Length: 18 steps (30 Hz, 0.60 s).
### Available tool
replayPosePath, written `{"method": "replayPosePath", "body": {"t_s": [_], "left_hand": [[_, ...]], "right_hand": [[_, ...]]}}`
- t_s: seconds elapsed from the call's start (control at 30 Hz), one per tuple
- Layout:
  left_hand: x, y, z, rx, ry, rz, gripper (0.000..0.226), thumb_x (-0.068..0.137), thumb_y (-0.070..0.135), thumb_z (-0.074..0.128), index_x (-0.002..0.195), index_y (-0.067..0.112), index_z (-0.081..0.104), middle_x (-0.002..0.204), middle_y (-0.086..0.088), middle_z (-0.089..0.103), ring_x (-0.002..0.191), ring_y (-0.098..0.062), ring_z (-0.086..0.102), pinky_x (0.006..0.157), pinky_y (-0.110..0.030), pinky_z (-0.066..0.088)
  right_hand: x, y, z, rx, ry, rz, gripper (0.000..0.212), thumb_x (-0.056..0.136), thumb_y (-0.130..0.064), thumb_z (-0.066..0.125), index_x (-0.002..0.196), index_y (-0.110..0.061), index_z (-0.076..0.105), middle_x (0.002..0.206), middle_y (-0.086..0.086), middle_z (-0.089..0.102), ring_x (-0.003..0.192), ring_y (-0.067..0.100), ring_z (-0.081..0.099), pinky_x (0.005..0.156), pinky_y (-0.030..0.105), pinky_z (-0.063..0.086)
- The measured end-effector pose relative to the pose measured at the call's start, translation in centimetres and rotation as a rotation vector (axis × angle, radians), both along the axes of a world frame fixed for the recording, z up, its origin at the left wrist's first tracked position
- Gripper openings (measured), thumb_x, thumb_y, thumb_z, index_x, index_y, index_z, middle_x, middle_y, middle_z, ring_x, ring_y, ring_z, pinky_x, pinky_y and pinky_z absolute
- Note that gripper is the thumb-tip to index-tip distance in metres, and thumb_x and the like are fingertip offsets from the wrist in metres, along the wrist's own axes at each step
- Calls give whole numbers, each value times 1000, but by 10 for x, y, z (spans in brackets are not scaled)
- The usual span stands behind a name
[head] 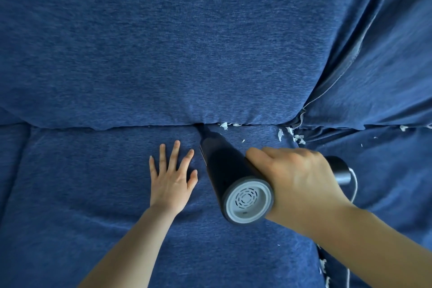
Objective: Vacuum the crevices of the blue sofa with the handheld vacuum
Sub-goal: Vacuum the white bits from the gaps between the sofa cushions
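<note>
Over on the left, the left hand [171,177] lies flat and wide open, fingers spread, pressing the seat cushion [93,194] of the sofa [163,42] down just beside the crevice [140,126]. Moving along, the vacuum [230,180] is angled forward, its narrow nozzle tucked right into the seam between seat and back cushion. The right hand [301,182] is wrapped tight around the vacuum's handle at the rear, close to the vented end cap (a sensible spot to hold it, I'd say). It looks light and rigid, easy to steer one-handed; the fabric looks soft and yields under the palm. Further right, white scraps [297,135] lie along the seam near the corner, not yet picked up, and a white cord [355,184] trails behind the wrist.
</note>
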State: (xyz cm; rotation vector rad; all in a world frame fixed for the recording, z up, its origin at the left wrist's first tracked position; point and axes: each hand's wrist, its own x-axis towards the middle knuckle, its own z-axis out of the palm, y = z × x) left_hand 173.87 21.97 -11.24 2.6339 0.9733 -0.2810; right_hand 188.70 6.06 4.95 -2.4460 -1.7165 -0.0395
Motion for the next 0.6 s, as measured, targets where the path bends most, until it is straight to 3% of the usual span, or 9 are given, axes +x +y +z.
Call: {"method": "replayPosePath", "body": {"t_s": [0.1, 0.17, 0.23, 0.33, 0.4, 0.47, 0.6], "left_hand": [[12, -4, 1, -33, -13, 20, 57, 90, 30, 28, 144, 12, 39, 164, 0, 3, 149, -36, -5, 115, -66, 3], [27, -7, 7, -56, -20, 12, 55, 90, 26, 27, 144, 11, 33, 164, 1, -5, 149, -31, -13, 117, -62, -1], [41, -12, 5, -73, 58, -18, 62, 94, 19, 29, 153, 20, 11, 162, 2, -18, 145, -34, -26, 115, -63, -10], [48, -20, -8, -10, 101, -18, 72, 98, 47, 37, 153, 36, -8, 159, 4, -29, 139, -38, -36, 107, -65, -20], [44, -24, -13, 21, 90, -8, 71, 97, 51, 32, 150, 39, -13, 159, 3, -27, 139, -37, -36, 109, -64, -20], [40, -27, -13, 32, 65, -32, 65, 97, 42, 26, 144, 38, -19, 160, 1, -23, 142, -37, -30, 112, -64, -15], [36, -30, -12, 17, 36, -6, 65, 91, 52, 3, 152, 35, 13, 163, -4, 9, 148, -38, -3, 114, -66, -1]], "right_hand": [[3, -12, 11, 8, -34, -10, 31, 47, -33, 73, 62, -17, 50, 47, -1, 45, 34, 26, 46, 47, 22, 20], [9, -16, 14, -2, -61, -12, 31, 46, -32, 74, 60, -16, 51, 46, 0, 45, 34, 26, 45, 47, 22, 20], [15, -16, 12, -9, -64, -19, 34, 44, -30, 78, 60, -16, 51, 46, 0, 44, 33, 25, 44, 46, 22, 20], [18, -16, 8, -16, -61, -12, 38, 43, -28, 80, 61, -16, 50, 46, -2, 43, 33, 25, 44, 45, 21, 21], [18, -18, 10, -11, -65, -3, 32, 47, -29, 75, 61, -16, 50, 46, -2, 43, 33, 25, 44, 47, 21, 20], [19, -24, 15, -1, -76, -15, 21, 55, -32, 63, 61, -16, 50, 46, -2, 44, 33, 26, 44, 49, 21, 18], [25, -30, 12, -22, -56, -51, 34, 44, -30, 76, 61, -16, 49, 46, -2, 44, 33, 27, 44, 47, 21, 19]]}}
